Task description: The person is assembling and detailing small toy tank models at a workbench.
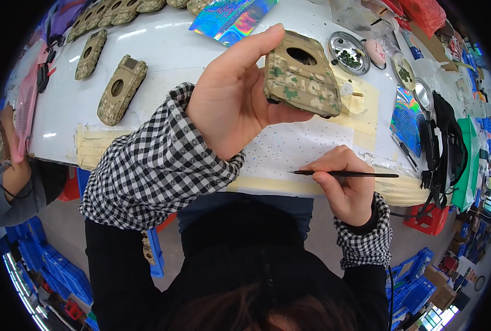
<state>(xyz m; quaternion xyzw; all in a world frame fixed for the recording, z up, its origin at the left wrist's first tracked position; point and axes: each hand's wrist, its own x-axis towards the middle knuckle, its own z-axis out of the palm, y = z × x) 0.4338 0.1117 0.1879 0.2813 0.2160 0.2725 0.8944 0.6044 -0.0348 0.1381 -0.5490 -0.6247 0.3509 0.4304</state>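
Observation:
My left hand is raised above the table, its thumb and fingers closed around the sides of a camouflage toy tank hull. The hull has a round hole in its top and a pixel pattern in green, tan and brown. Lower and to the right, my right hand pinches a slim black fine-tipped brush, which lies nearly level and points left. Its tip is at a white sheet scattered with tiny shiny rhinestones. Brush and hull are apart.
Two similar hulls lie at the left, and a row of several more stands at the far edge. Round dishes of small dark green bits sit at the right, near holographic sheets. Another person's arm shows at the far left.

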